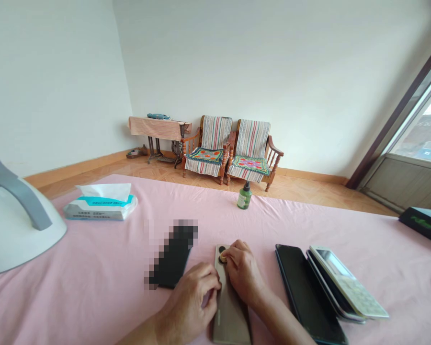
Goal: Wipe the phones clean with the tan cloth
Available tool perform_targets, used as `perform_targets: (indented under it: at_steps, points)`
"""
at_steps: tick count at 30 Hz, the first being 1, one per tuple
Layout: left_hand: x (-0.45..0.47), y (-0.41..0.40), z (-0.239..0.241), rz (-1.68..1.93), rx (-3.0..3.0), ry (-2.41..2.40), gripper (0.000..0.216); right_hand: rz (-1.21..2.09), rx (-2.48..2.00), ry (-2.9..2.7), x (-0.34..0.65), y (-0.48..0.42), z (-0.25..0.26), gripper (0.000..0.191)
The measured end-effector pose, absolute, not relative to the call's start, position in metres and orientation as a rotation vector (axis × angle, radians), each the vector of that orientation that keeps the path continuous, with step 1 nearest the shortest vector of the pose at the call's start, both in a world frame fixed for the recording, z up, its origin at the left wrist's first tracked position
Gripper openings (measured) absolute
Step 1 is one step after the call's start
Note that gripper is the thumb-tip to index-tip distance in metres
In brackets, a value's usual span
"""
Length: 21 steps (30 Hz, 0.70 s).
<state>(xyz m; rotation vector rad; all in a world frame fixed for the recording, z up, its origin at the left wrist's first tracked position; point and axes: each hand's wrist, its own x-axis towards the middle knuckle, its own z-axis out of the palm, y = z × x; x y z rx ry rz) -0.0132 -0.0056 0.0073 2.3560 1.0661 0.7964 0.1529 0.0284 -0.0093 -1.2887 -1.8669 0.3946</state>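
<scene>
A gold smartphone (232,314) lies back side up on the pink cloth, its round camera lenses near the far end. My left hand (194,297) is closed, with curled fingers against the phone's left edge. Over the camera end, my right hand (242,268) pinches a small pale-yellow piece (223,257) and presses it at the lenses; what it is exactly I cannot make out. To the left of the phone rests a black smartphone (174,258), partly blurred out by blocks. On the right are a dark smartphone (305,292) and a white keypad phone (348,280) stacked on another phone.
A tissue pack (100,206) and a white kettle-like appliance (17,230) stand at left. A green pump bottle (244,196) is near the far edge of the pink cloth (129,254). At right lies a black box (422,225). Beyond are two wooden chairs (215,134).
</scene>
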Motion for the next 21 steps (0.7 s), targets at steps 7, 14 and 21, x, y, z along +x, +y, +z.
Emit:
perform_targets:
  at_steps: [7, 14, 21]
  points:
    - [-0.011, -0.006, 0.011, 0.763, 2.345, 1.086, 0.023, 0.398, -1.295, -1.896, 0.154, 0.033, -0.010, 0.030]
    - [-0.011, -0.005, 0.009, 0.755, 2.370, 1.084, 0.023, 0.377, -1.322, -1.937, 0.152, 0.032, -0.006, 0.030]
    - [-0.010, -0.007, 0.009, 0.774, 2.368, 1.103, 0.023, 0.306, -1.385, -1.976, 0.139, 0.031, -0.004, 0.029]
